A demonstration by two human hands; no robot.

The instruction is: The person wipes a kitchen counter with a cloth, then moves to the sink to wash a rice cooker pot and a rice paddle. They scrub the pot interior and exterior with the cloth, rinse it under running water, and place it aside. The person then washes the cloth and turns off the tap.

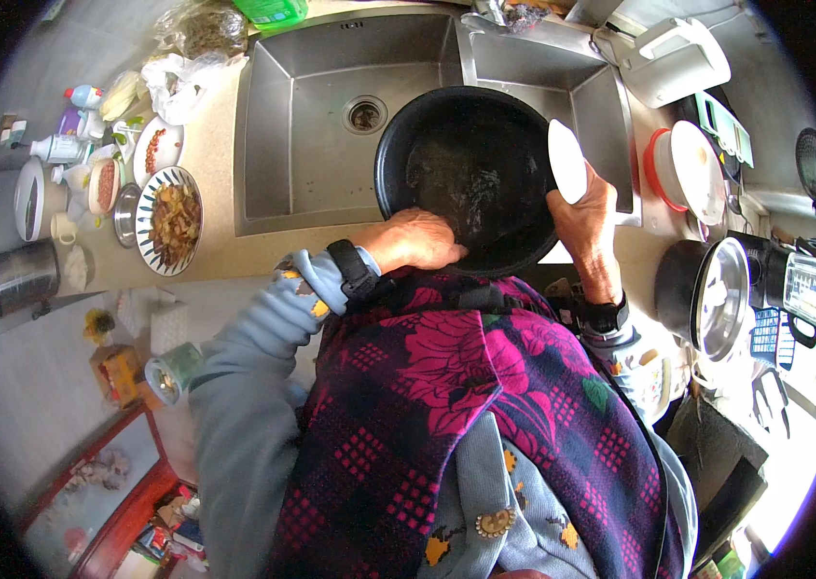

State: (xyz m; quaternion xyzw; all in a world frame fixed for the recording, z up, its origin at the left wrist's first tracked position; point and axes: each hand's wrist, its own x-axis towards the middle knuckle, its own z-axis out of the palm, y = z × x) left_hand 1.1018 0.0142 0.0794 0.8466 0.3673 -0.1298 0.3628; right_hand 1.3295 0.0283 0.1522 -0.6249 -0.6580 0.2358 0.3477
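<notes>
A round black pan (473, 166) with a wet-looking inside tilts over the near edge of the stainless-steel sink (321, 174), close against my body. My left hand (415, 239) lies over its near rim, fingers curled inward against the wall. At the pan's right side my right hand (587, 210) is closed around a white oval piece (567, 161), seen partly from its edge. Whether that piece is a small dish or a scraper cannot be told. The right fingertips touch or nearly touch the pan's rim; the hand itself hides the contact.
Left on the counter are a striped-rim plate of food (170, 221), a white plate with red bits (159, 150), a metal bowl (127, 216) and bottles (60, 148). At right stand a white pitcher (675, 61), stacked bowls (694, 172) and a lidded pot (719, 298).
</notes>
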